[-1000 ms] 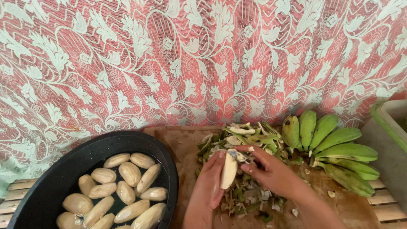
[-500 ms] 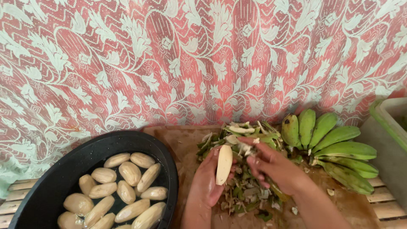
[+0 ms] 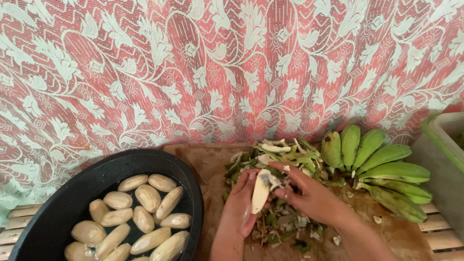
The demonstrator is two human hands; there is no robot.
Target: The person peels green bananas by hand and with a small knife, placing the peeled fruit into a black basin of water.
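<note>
Knife, if any: not visible; wrists cut off at frame bottom. Left hand point(image 3: 240, 208) cradles pale peeled banana point(image 3: 261, 192) above heap of green peels point(image 3: 275, 159); right hand point(image 3: 309, 193) pinches its top end. Black oval tub point(image 3: 58, 208), partly cropped: smooth peeled bananas point(image 3: 145, 208) in water. Green banana bunch point(image 3: 382, 166) at right, glossy.

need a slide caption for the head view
Both hands hold a peeled banana over green peels, beside a black basin.

Soft even daylight, sharp focus (edges slightly warped).
</note>
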